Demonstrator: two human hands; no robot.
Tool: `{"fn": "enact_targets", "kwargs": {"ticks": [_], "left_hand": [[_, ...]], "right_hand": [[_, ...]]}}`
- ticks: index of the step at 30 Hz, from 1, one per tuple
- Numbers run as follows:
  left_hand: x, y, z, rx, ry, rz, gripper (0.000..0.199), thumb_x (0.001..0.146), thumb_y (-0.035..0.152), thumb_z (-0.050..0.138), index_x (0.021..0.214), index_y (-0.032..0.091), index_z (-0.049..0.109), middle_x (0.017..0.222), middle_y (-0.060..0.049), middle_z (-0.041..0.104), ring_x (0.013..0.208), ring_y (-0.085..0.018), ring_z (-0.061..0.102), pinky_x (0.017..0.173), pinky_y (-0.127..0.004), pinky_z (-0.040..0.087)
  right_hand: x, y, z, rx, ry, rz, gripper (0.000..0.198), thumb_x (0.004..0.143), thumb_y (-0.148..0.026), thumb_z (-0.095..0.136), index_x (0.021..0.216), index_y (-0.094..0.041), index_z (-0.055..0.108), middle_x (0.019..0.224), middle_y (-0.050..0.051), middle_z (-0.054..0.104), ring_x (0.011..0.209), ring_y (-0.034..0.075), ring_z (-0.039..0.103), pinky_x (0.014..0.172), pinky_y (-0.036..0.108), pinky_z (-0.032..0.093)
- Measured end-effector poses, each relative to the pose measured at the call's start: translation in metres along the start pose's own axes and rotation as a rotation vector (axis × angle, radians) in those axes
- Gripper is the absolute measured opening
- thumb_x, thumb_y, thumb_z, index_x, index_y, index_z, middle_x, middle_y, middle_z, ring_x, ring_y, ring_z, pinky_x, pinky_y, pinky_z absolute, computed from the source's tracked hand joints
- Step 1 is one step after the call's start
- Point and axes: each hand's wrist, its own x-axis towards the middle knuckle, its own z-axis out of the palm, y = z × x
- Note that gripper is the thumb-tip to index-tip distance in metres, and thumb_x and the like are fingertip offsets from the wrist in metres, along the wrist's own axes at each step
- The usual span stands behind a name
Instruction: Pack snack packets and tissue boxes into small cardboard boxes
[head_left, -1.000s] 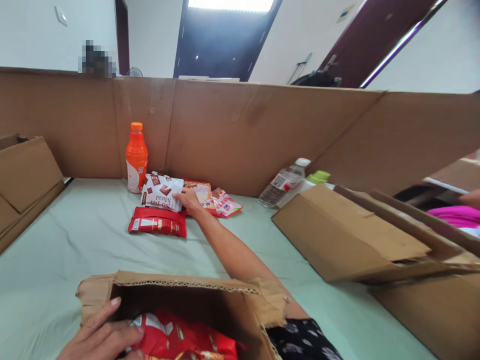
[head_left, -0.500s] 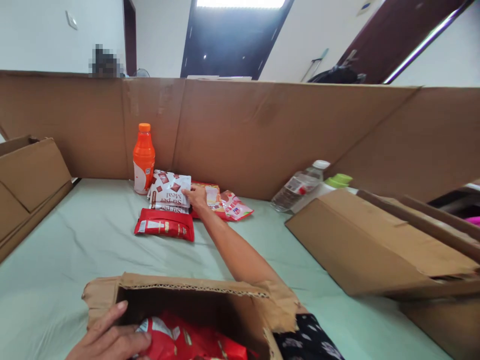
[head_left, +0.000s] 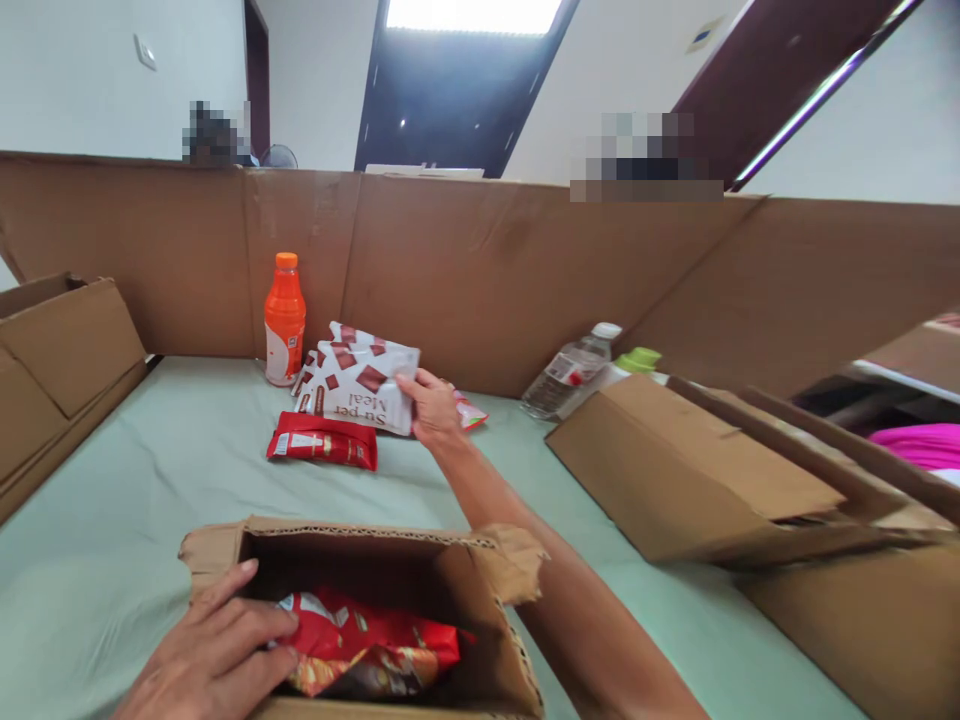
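Observation:
My right hand (head_left: 435, 405) reaches to the far side and pinches the right edge of a white pouch (head_left: 367, 375) with brown squares and "Super Meal" lettering. Partly beneath it lie other white pouches (head_left: 306, 380), with a red packet (head_left: 322, 442) in front. A pink-and-white packet (head_left: 470, 410) shows behind my right hand. Close to me, an open cardboard box (head_left: 360, 530) holds shiny red food packets (head_left: 375, 640). My left hand (head_left: 214, 640) lies over this box's left side, fingers stretched out and spread, fingertips against the red packets. Its thumb is hidden.
An orange drink bottle (head_left: 285, 325) stands beside the white pouches. To the right, a clear bottle (head_left: 574, 372) leans by a green-capped container (head_left: 637, 360) and a large cardboard box (head_left: 675, 460). Another box (head_left: 67, 350) sits at left. A cardboard wall (head_left: 480, 270) spans the back.
My right hand has taken the top white pouch by its edge, lifting it slightly and drawing it right and nearer. My left hand stays on the box. The view has shifted a little.

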Motion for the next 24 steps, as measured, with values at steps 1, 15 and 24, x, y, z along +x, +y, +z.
{"fn": "enact_targets", "kwargs": {"ticks": [1,15,24], "left_hand": [[-0.001,0.002,0.002,-0.011,0.015,-0.031,0.031,0.105,0.006,0.047,0.118,0.027,0.065,0.116,0.003,0.080,0.107,-0.013,0.077,0.130,-0.044,0.035],[-0.031,-0.005,0.003,-0.056,0.117,-0.024,0.065,0.093,0.014,0.052,0.155,0.033,0.047,0.145,-0.005,0.068,0.151,-0.027,0.049,0.117,-0.048,0.053],[-0.035,-0.013,0.002,-0.039,-0.080,-0.126,0.053,0.093,0.030,0.055,0.146,0.032,0.060,0.152,-0.007,0.063,0.157,-0.037,0.038,0.116,-0.058,0.051]], "right_hand": [[-0.019,-0.008,-0.019,0.002,0.017,-0.013,0.045,0.078,-0.050,0.082,0.112,-0.022,0.070,0.112,0.005,0.078,0.102,0.029,0.074,0.081,0.041,0.063],[-0.208,0.014,-0.178,-0.400,0.104,0.278,0.054,0.052,-0.062,0.089,0.085,-0.022,0.074,0.078,0.011,0.076,0.075,0.035,0.075,0.065,0.047,0.062],[-0.134,-0.021,-0.182,-0.617,-0.062,0.240,0.094,0.050,-0.050,0.095,0.133,-0.018,0.069,0.113,0.013,0.078,0.109,0.033,0.072,0.095,0.043,0.057]]}}
